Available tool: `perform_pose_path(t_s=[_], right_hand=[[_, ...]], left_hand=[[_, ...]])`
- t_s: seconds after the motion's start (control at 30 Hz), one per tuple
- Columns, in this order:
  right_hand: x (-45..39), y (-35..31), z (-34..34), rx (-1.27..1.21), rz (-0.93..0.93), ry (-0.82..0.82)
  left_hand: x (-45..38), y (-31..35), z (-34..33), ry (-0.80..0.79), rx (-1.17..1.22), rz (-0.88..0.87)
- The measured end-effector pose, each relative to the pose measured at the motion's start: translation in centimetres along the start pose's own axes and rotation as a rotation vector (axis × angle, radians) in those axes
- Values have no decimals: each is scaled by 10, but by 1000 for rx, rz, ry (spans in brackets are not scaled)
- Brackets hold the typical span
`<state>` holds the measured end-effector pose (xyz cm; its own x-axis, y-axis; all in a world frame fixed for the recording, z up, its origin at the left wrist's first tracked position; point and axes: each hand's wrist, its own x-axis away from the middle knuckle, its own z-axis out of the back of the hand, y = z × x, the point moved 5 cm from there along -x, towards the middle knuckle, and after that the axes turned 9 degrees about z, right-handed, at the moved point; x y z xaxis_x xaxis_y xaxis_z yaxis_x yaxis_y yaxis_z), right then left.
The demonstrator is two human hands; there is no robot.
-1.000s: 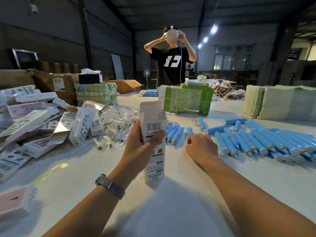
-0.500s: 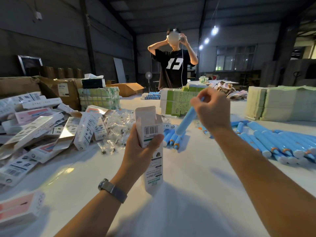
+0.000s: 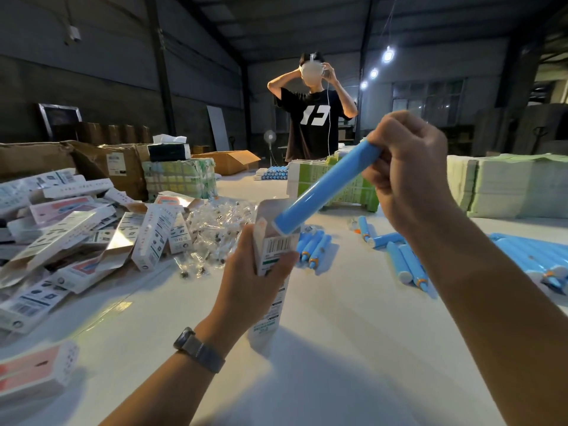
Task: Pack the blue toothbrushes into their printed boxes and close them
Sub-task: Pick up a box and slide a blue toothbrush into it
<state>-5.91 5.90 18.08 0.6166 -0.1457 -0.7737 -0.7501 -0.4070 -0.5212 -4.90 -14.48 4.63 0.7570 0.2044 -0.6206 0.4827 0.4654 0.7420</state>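
The right hand point(image 3: 408, 176) grips a blue toothbrush point(image 3: 327, 187), slanting down-left, its lower end at the open mouth of the box point(image 3: 273, 256) the left hand point(image 3: 255, 284) clasps upright.

The long blue cylindrical plastic toothbrush point(image 3: 325, 186) looks smooth with a soft sheen. The tall white printed cardboard box point(image 3: 270, 265) seems matt. The wide white table point(image 3: 353, 348) is smooth and slightly glossy. The heap of small clear crinkled film packets point(image 3: 215, 229) glitters. The grey wristwatch band point(image 3: 199, 352) is perhaps woven metal.
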Motion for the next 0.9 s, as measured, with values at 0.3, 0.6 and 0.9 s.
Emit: perform_pose_path(t_s=[0.3,0.6,0.9], right_hand=[[1,-27,-15,319,247,-26],[30,21,-45,747,233,-449],[46,46,-47,879,407,-477]], left_hand=[[7,12,-5,-51,-91,-111],[1,2,-2,-1,1,-52],[-4,-2,7,66,-45,-58]])
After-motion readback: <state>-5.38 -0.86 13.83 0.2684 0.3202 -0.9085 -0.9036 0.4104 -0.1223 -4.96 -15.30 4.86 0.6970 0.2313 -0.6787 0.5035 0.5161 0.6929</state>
